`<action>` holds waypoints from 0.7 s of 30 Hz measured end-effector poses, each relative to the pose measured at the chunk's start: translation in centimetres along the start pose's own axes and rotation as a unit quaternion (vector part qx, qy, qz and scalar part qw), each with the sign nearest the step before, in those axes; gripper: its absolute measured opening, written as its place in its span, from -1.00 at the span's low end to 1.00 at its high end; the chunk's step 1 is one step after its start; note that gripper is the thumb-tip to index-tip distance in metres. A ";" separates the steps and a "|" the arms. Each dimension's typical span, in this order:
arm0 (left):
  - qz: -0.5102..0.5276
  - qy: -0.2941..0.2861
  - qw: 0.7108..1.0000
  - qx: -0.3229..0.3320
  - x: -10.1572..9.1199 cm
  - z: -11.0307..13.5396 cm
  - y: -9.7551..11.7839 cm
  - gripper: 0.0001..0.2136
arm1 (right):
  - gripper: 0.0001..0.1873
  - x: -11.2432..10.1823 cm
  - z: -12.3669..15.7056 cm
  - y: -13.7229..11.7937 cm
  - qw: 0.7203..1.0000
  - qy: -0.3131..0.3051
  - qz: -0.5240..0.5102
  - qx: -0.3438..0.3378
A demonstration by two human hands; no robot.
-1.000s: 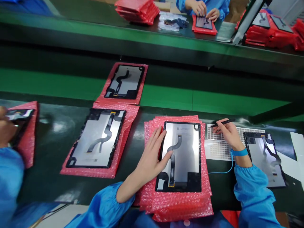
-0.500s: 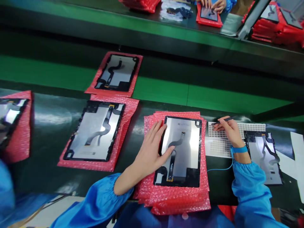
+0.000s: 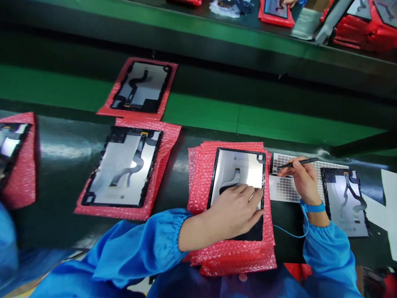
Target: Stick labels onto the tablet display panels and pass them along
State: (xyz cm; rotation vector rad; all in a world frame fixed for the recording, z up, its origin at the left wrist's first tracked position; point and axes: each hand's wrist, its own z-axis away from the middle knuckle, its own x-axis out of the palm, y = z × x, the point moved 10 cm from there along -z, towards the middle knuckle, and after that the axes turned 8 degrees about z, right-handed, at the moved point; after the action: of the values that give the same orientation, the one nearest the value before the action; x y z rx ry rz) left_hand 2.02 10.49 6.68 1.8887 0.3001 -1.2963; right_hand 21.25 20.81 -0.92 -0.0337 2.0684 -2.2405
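My left hand (image 3: pixel 231 211) lies across the back of a tablet screen (image 3: pixel 252 165), its fingers stretched toward the panel's right edge. It hides the panel's middle and part of the dark flex cable. The screen rests on a stack of red bubble-wrap bags (image 3: pixel 198 182). My right hand (image 3: pixel 305 180), with a blue wrist strap (image 3: pixel 314 207), is closed on black tweezers (image 3: pixel 299 163). Their tip points left, over a sheet of small grey stickers (image 3: pixel 331 169). A second sticker sheet (image 3: pixel 287 189) lies just below it.
Right of my right wrist lies another tablet screen (image 3: pixel 349 203). To the left are a screen (image 3: pixel 125 165) on red bubble wrap and a further one (image 3: pixel 142 85) behind it. A green-edged shelf (image 3: pixel 186 27) spans the back. A co-worker's hand (image 3: pixel 290 3) shows at the top.
My left hand has moved right from the screen's left edge and now lies across its middle. My right hand has shifted slightly, with the tweezers still in it, above the sticker sheet.
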 end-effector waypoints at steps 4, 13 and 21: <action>-0.035 -0.022 0.999 -0.013 1.2 -0.1 -0.1 -0.60 | -0.70 2.3 2.5 0.7 0.998 -0.042 -0.026 0.025; -0.044 -0.042 0.998 -0.031 1.5 0.6 -0.3 -0.52 | -0.75 4.7 3.3 0.1 0.995 -0.083 -0.041 0.025; -0.035 -0.031 0.999 -0.025 1.5 0.8 -0.4 -0.56 | -0.75 5.2 3.3 0.7 0.993 -0.097 -0.046 0.040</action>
State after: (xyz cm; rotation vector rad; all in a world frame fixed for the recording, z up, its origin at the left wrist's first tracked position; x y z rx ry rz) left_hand 1.91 9.77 5.05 1.8058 0.3655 -1.3779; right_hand 16.36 17.04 -1.62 -0.3350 1.9123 -2.2678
